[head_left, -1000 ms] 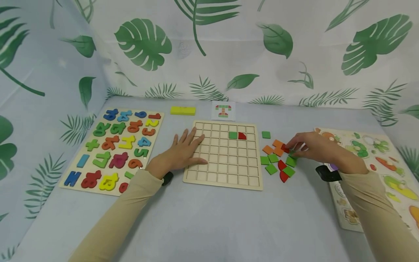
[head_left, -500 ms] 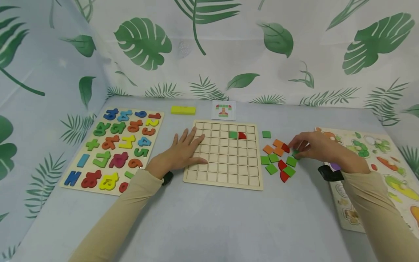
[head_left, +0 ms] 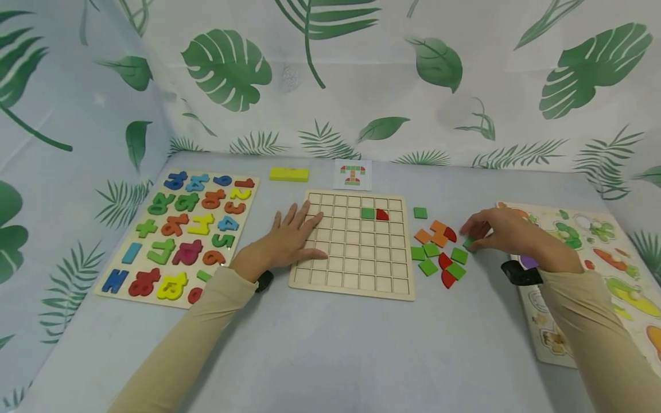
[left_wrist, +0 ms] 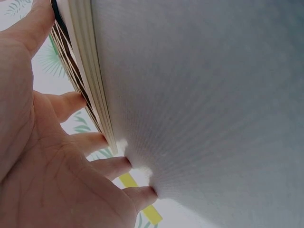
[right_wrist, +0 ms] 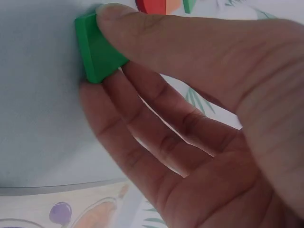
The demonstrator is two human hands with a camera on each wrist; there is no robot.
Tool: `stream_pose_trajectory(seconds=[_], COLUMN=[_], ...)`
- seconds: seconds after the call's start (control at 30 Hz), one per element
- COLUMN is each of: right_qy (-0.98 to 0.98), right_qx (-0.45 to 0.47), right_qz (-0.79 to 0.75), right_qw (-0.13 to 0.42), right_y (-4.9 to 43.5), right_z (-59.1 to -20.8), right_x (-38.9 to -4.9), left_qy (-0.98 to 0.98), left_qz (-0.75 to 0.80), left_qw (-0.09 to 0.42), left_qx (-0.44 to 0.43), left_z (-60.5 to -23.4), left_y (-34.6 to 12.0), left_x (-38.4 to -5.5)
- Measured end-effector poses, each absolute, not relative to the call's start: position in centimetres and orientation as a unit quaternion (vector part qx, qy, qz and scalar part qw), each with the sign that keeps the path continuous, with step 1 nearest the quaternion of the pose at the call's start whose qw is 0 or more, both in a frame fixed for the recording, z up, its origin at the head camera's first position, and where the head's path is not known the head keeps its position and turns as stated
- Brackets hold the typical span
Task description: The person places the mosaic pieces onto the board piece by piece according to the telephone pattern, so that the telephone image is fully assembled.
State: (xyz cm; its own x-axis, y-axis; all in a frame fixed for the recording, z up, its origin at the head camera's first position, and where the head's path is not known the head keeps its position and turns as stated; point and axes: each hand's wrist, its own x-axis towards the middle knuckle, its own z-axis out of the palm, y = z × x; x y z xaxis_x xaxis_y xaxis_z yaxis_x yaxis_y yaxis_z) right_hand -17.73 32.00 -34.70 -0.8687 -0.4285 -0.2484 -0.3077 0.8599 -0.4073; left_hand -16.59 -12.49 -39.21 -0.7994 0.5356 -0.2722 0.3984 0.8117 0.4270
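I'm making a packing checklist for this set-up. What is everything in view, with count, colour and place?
Grid: 1, pale wood, centre
Green tiles: 8, green, 1 in the grid, 6 loose to its right, 1 held
Red tiles: 4, red, 1 in the grid, 3 loose
Orange tiles: 3, orange, loose
Card: 1, white with coloured pattern, behind the grid
Block: 1, yellow, left of the card
Number board: 1, pale with multicoloured pieces, left
Vegetable board: 1, pale, multicoloured, right, partly hidden
Table: 1, pale blue-grey, beneath
Cloth: white, green leaves, back and left
Wrist gear: 2, black, one per wrist
Sleeves: 2, tan
Left hand: 1, bare, at the grid's left edge
Right hand: 1, bare, pinching a green tile
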Motion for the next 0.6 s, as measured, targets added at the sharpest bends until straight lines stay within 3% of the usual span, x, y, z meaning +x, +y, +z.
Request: stream_pose_trajectory(seconds=[0.6], right_qy=[0.953], right_qx=[-0.176], right_qz=[-0.194], right_qw=[0.151], right_y=[32.75], right_z=[-35.23], right_x=[-17.67], left_qy=[0.932], left_qz=[0.174], left_qw=[0.192], left_qx=[0.252], left_z=[-39.26], left_y=[-12.61], left_x=[-16.54])
